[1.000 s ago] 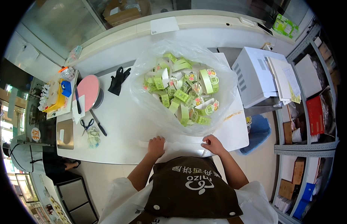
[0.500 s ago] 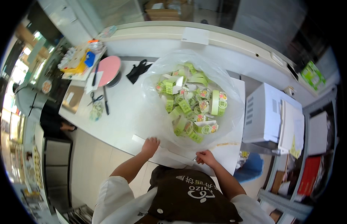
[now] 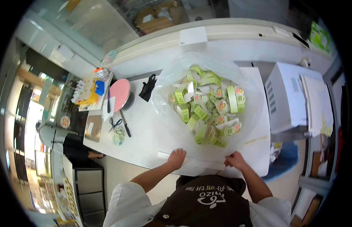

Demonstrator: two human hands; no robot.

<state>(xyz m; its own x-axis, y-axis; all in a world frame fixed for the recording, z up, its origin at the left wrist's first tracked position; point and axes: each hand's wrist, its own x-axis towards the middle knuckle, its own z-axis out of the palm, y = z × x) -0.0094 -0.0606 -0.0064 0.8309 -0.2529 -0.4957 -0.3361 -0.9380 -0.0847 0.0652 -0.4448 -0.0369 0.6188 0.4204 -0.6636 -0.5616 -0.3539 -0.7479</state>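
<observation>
Since the head view is all I have, I work from it alone. What I attend to is the white strip (image 3: 202, 163), lying along the near edge of the worktop (image 3: 145, 128), between the apron and the open plastic bag (image 3: 164, 98). My left hand (image 3: 177, 158) rests palm down across it, a short way in from its left end, fingers side by side; whether they press flat or nip an edge underneath, I cannot tell. My right hand (image 3: 235, 160) is at the other end, fingers curled in toward the thumb. It looks like a pinch on that end, but the contact is too small for me to confirm.

I judge the strip to be paper or thin card: very light, limp along its length, easy to crease and apt to slide on the smooth worktop. I would hold it near both ends, one hand flat as a weight, the other with a fingertip grip, keeping a gentle tension so that it doesn't buckle. A hard squeeze would kink it.

The bag, full of green bands (image 3: 200, 112), looks soft and slippery, and its near side lies just beyond the strip, so I would keep my knuckles low to avoid snagging it.
</observation>
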